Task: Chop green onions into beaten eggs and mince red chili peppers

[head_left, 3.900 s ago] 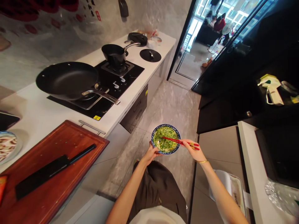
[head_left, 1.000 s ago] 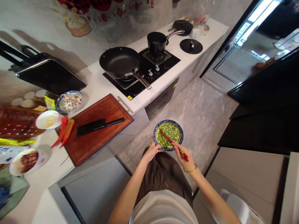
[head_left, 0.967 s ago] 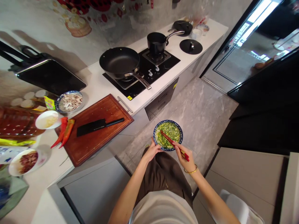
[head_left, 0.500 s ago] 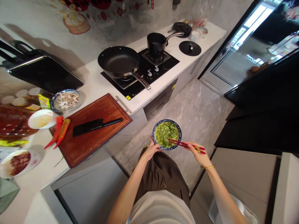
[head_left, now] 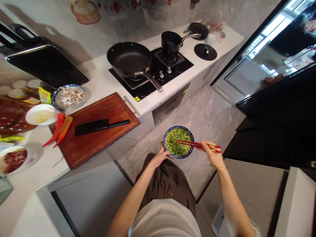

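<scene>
My left hand (head_left: 159,156) grips the near left rim of a blue-patterned bowl (head_left: 190,134) filled with a green and yellow chopped mixture (head_left: 175,147), held in the air over the floor in front of my body. My right hand (head_left: 210,153) is closed on a pair of red chopsticks (head_left: 195,144), which lie nearly level with their tips in the mixture. A thin gold bangle (head_left: 217,168) sits on my right wrist.
On the white counter to the left lie a wooden board (head_left: 93,140) with a black cleaver (head_left: 98,125), two red peppers (head_left: 58,129), a plate of sliced mushrooms (head_left: 67,96) and other dishes. A black frying pan (head_left: 129,59) and saucepan (head_left: 172,41) sit on the hob (head_left: 172,68).
The view swung left from the doorway to show the counter. My right hand has moved the chopsticks round in the bowl, from angled steeply to nearly level. The bowl stays in my left hand.
</scene>
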The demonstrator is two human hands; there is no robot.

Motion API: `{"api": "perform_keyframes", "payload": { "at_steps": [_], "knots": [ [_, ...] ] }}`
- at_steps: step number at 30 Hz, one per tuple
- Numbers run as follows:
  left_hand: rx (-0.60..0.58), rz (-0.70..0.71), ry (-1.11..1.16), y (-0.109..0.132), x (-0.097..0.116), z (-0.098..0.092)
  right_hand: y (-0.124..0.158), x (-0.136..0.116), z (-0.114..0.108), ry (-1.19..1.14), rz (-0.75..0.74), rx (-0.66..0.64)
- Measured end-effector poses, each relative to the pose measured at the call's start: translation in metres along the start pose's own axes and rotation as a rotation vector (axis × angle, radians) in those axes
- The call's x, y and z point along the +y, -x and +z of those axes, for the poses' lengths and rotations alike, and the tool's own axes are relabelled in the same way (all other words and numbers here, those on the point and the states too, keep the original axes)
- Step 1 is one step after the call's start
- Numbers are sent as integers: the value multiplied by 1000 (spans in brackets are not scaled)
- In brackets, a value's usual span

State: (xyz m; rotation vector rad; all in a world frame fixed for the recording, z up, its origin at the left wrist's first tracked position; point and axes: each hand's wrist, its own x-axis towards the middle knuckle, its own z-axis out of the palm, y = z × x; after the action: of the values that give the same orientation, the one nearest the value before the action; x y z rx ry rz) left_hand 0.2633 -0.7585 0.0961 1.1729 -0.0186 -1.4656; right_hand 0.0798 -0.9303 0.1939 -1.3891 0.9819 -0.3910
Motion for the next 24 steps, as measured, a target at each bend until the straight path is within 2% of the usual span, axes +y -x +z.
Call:
{"api": "perform_keyframes", "payload": {
  "at_steps": [3, 5, 7, 12, 15, 18, 24],
  "knots": [
    [-22, -1, 5, 3, 2, -7, -16, -1, -35, -13, -14, 141],
    [-42, -14, -21, 6, 6, -13, -31, -6, -57, 11, -11, 132],
    [-69, -34, -59, 9, 11, -18, -48, -15, -68, 45, -6, 70],
    [-142, -93, -106, 18, 24, -21, -94, -43, -51, 76, 20, -142],
    [-145, -102, -87, 23, 26, -17, -109, -49, -45, 104, 58, -237],
    [-110, -70, -60, 25, 24, -16, -103, -41, -49, 132, 88, -221],
    [-52, -2, 8, 15, 18, -22, -60, -19, -48, 172, 127, -228]
  ]
}}
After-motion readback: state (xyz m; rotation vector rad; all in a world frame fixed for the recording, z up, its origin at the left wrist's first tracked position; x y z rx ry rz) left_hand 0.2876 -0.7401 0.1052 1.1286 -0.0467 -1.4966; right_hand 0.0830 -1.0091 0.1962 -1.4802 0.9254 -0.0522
